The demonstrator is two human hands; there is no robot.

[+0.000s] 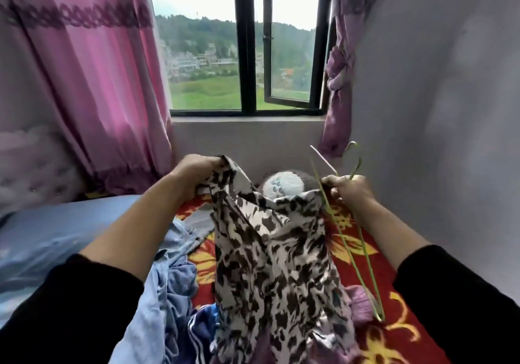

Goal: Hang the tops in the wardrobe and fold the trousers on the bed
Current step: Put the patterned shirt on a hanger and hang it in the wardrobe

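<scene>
A black-and-white patterned top (275, 262) hangs stretched between both hands above the bed. My left hand (197, 171) grips its upper left edge. My right hand (347, 187) pinches the top's other edge together with thin green wire hangers (357, 240), whose hook points up and whose frame slants down to the right. Below lie light blue denim trousers (166, 282), a dark blue striped garment (204, 327) and a purple knit (361, 301) in a heap. The wardrobe is not in view.
The bed carries a red flowered blanket (394, 344) and a blue sheet (47, 237) at left. A grey-and-white plush toy (284, 185) sits by the wall under the window (247, 42). Pink curtains (92, 82) hang left; a grey wall (436, 110) stands close on the right.
</scene>
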